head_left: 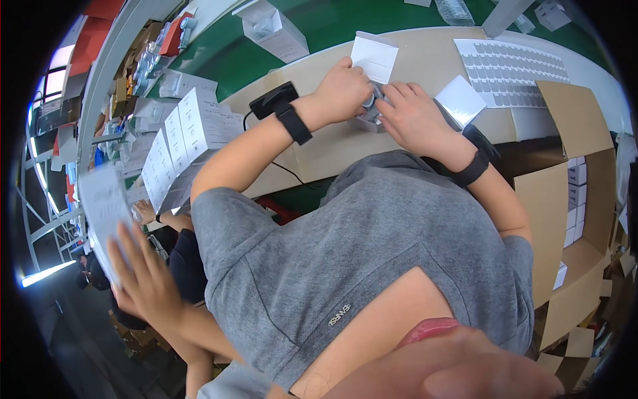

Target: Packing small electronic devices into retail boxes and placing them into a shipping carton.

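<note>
Both my hands meet over a small open white box [376, 61] whose lid flap stands up on the far side. My left hand [342, 93] has its fingers curled round a grey piece [369, 102] at the box's opening; its exact kind is mostly hidden. On the right, my right hand [415, 116] bends over the box with its fingertips on its near right edge and on the contents. Each wrist carries a black band with a black device, and a cable runs from the left one.
A sheet of grey stickers [512, 73] and a white carton flap [460, 103] lie to the right, beside a large cardboard box [578, 199] holding small white boxes. White cartons [189, 130] stand left. Close at lower left, another person's hand [143, 279] holds a blurred white box [103, 206].
</note>
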`<state>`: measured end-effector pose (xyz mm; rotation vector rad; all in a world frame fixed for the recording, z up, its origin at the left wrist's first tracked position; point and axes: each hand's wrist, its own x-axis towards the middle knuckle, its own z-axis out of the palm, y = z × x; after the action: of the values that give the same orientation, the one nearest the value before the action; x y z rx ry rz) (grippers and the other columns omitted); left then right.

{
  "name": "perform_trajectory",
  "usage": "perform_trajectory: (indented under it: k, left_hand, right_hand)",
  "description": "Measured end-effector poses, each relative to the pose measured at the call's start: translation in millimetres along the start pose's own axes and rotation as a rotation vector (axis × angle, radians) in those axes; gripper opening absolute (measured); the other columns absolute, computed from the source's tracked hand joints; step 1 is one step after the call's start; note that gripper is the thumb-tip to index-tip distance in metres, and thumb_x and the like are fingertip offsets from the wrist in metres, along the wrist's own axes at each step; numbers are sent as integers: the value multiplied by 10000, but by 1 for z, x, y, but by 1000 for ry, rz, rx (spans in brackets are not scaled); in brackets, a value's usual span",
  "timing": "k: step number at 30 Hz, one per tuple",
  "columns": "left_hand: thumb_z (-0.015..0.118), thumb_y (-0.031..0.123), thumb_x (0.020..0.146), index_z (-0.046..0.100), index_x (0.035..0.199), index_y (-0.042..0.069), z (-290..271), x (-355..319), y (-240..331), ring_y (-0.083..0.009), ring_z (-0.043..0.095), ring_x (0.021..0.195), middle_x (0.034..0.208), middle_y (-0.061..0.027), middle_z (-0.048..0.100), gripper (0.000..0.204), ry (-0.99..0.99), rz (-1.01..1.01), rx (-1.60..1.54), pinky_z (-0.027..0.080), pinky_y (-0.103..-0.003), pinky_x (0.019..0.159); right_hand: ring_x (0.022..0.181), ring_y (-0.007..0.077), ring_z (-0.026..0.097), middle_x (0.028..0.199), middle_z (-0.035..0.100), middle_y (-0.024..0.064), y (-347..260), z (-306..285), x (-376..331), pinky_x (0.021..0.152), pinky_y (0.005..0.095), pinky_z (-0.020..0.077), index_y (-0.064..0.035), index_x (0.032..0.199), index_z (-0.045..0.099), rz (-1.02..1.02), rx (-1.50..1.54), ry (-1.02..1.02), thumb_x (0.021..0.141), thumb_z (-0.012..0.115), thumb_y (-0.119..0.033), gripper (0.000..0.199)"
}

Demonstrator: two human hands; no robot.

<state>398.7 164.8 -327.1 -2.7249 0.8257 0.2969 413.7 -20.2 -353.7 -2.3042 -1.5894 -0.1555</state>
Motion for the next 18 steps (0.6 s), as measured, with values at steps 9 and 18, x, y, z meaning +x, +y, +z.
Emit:
perform_trajectory:
  k: [9, 18]
  left_hand:
    - [776, 154, 549, 637, 895, 22, -2, -73, -21, -210, 559, 917, 909, -88, 617, 395, 702, -151, -1318, 419, -318, 820]
    - [785, 152, 544, 638, 880, 13, 7, -86, 3, -228, 531, 957, 1006, -110, 583, 392, 904, -239, -1345, 424, -323, 814]
  right_hand:
    - [964, 311, 498, 1052, 503, 131, -27, -63, 14, 831, 410, 389, -84, 995, 554, -109, 227, 305, 677, 673, -296, 400]
    - [974, 307, 494, 1015, 517, 123, -40, -72, 30, 825, 425, 393, -66, 1012, 542, -108, 170, 270, 598, 721, -332, 523]
